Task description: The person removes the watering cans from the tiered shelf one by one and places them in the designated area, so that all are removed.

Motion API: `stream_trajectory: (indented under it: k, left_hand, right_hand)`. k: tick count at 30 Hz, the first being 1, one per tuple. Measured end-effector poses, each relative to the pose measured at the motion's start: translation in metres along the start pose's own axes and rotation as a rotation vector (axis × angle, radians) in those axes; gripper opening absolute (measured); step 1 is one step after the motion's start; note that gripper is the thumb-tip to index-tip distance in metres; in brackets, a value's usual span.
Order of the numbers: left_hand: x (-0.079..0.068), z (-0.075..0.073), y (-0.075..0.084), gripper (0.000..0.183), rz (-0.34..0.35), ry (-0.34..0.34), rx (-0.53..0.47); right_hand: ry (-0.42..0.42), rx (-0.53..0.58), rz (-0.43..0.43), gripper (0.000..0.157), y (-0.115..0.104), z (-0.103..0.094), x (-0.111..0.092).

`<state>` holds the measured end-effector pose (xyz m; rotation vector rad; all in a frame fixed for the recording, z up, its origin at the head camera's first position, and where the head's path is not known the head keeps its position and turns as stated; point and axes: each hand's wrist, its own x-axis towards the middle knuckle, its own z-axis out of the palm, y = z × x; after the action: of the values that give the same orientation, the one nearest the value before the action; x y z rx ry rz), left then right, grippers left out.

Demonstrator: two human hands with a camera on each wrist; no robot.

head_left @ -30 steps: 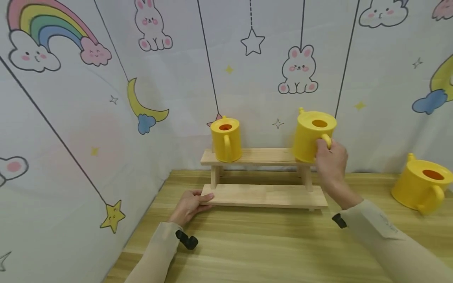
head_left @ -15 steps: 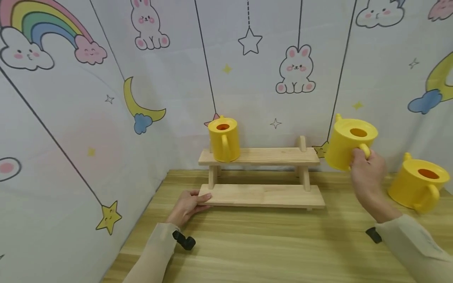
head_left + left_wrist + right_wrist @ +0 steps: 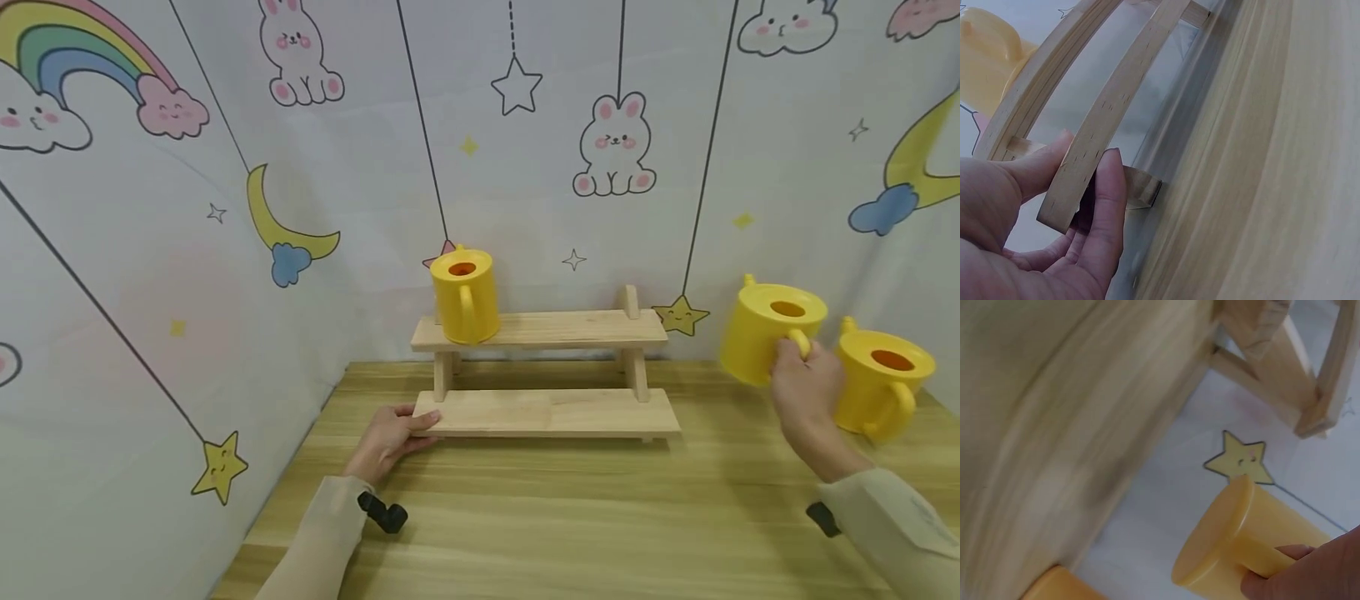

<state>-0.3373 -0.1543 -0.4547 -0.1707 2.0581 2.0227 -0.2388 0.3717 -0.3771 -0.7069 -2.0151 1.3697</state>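
Observation:
My left hand (image 3: 390,440) pinches the left end of the lower board of a two-tier wooden shelf (image 3: 555,412), its thumb on top and its fingers underneath; the left wrist view shows this grip up close. My right hand (image 3: 812,385) grips the handle of a yellow watering can (image 3: 756,340), upright and off the shelf to its right. In the right wrist view the can (image 3: 1225,550) appears raised off the table. Another yellow watering can (image 3: 870,387) stands just right of the hand, partly hidden by it. A third watering can (image 3: 453,307) sits on the upper tier's left end.
The shelf stands on a wood-grain table (image 3: 525,517) near a white cloth wall (image 3: 517,183) with cartoon drawings. A side wall (image 3: 97,400) borders the table on the left. One wooden upright (image 3: 632,302) rises behind the upper tier's right end.
My right hand has carried its watering can off the upper tier, rightward and then down, close to the can on the right. The left hand keeps its hold on the lower board.

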Motion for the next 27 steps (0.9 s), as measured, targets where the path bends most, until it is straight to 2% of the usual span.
stream_trajectory:
  k: [8,16,19,27]
  left_hand:
    - [-0.003,0.001,0.0,0.071,-0.003,0.006,-0.002]
    - [-0.003,0.001,0.001,0.071,-0.004,0.02,0.005]
    - [-0.003,0.001,0.001,0.072,0.001,0.021,0.003]
    - [-0.004,0.001,0.002,0.073,0.004,0.019,0.004]
  right_hand:
    - [-0.043,-0.135,0.012,0.045,0.026,-0.008,0.007]
    - [-0.08,-0.22,0.005,0.045,0.041,-0.012,0.013]
    - [-0.096,-0.226,0.012,0.045,0.045,-0.013,0.014]
    - [-0.139,-0.19,0.096,0.046,0.054,-0.015,0.017]
